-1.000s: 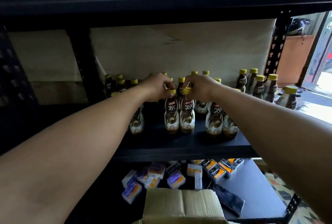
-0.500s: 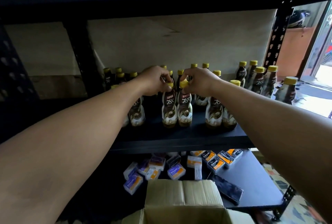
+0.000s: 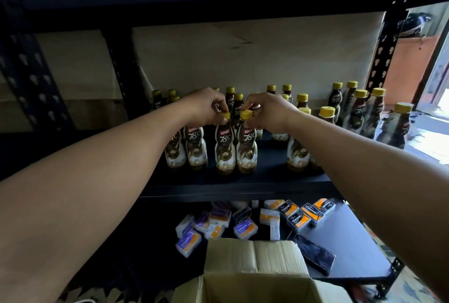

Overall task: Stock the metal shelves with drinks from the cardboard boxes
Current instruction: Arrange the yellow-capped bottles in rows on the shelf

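You're placing two bottles (image 3: 225, 149) at the front edge of the shelf (image 3: 230, 191) — left hand (image 3: 206, 106) and right hand (image 3: 269, 113) pinch their caps; next, release upright.

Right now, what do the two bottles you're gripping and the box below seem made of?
Bottles: probably plastic under a glossy printed label that catches light; yellow caps look matte plastic. Box: brown cardboard, dull, with a creased flap.
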